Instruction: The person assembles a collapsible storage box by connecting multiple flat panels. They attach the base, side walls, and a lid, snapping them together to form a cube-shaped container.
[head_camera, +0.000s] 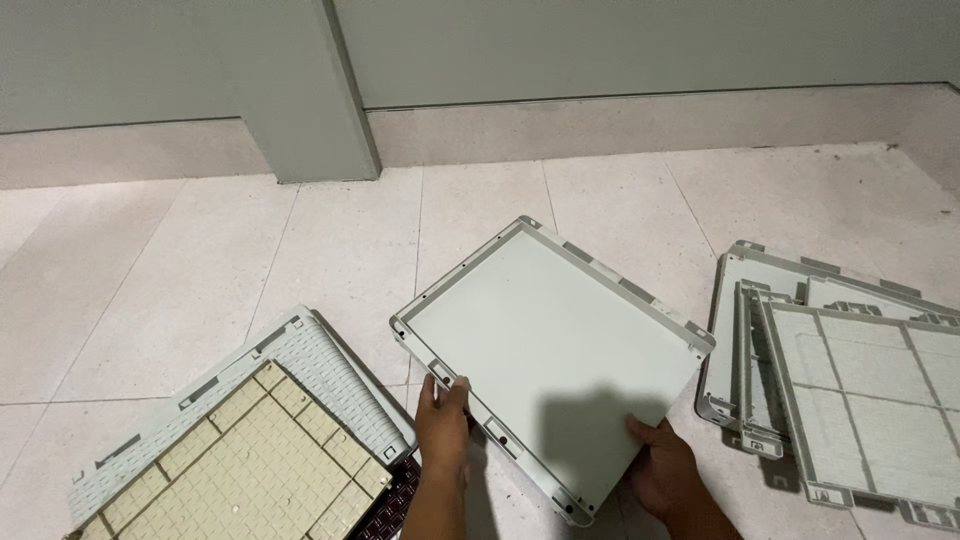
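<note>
Both hands come up from the near edge and hold a pale rectangular plastic panel (550, 350) with a raised rim, tilted so its flat inner face looks up. On the panel's near left rim, the left hand (443, 425) has its grip clenched, fingers curled over the edge. At the near right side, the right hand (660, 465) grasps the panel too, thumb lying on the inner face and the other fingers hidden beneath. Held just above the tiled floor (200, 270), the panel sits between two piles. Near left lies a stack of panels (250, 440): a white woven-textured one underneath, a cream one with a grid of small squares on top, and a dark one peeking out at the near edge. To the right lies another stack (840, 380) of pale panels, ribbed undersides up, overlapping one another. At the far side stand a grey wall (600, 40) and a column (300, 100).
</note>
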